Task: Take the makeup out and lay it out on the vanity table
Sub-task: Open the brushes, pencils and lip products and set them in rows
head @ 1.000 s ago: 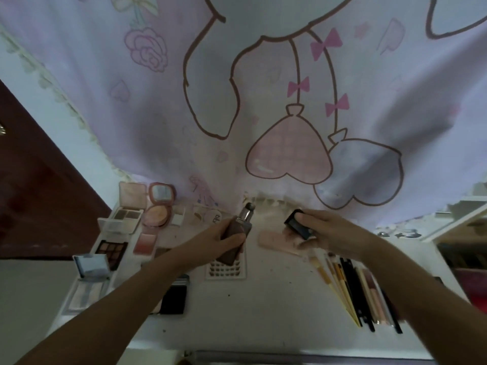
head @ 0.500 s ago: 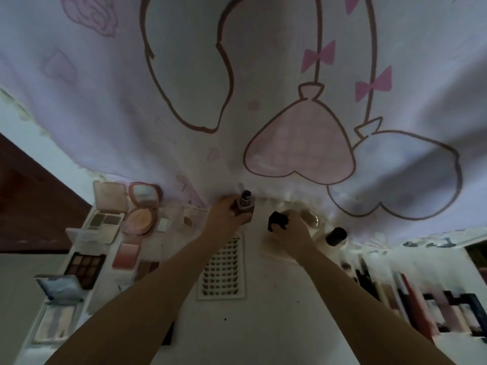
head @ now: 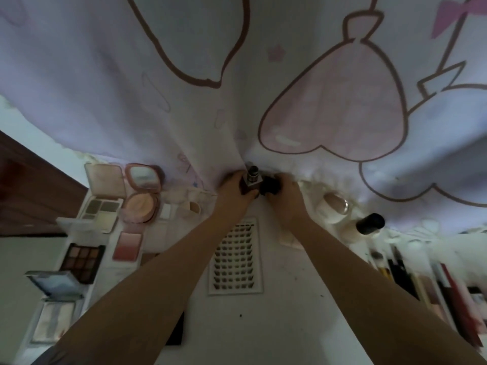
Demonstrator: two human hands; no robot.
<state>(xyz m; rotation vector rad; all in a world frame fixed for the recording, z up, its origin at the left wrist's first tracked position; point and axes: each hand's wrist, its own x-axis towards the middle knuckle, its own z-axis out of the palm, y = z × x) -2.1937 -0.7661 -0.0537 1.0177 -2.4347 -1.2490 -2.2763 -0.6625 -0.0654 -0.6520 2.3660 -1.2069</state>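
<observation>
Both arms reach to the far edge of the white worktop [head: 284,325], right under the hanging lilac cartoon-print curtain [head: 184,101]. The left hand [head: 233,189] is wrapped round a dark brown square glass bottle with a bare silver pump top [head: 251,180], holding it upright. Just right of that bottle, touching it, the right hand [head: 286,194] curls its fingers round a small black cap [head: 268,187]. Nearer than the bottle lies a white tray of false lashes [head: 235,256]. Left of the bottle sit a round pink open compact [head: 141,206] and a dark eyeshadow palette [head: 83,260]. Right of it, a black-capped pale bottle [head: 370,223] stands, with a blurred row of brushes and pencils [head: 434,285] beyond.
</observation>
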